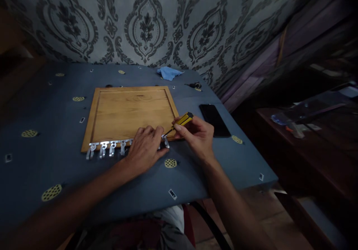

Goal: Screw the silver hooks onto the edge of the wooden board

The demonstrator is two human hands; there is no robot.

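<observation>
A framed wooden panel [134, 110] lies flat on a table with a blue patterned cover. Along its near edge runs a metal hook rail [113, 148] with several silver hooks pointing toward me. My left hand [145, 149] rests over the right part of the rail, fingers curled on it and thumb at the near side, hiding some hooks. In my right hand [200, 134] is a screwdriver [183, 120] with a yellow and black handle. It slants down to the left, its tip at the rail's right end. Whether a screw sits under the tip cannot be made out.
Right of the panel lies a black phone [214, 120]. Beyond it are a small dark object [194, 85] and a crumpled blue cloth [169, 73]. A patterned wall [145, 22] rises behind the table. At the far right, clear plastic packaging [296, 117] sits on a dark red surface.
</observation>
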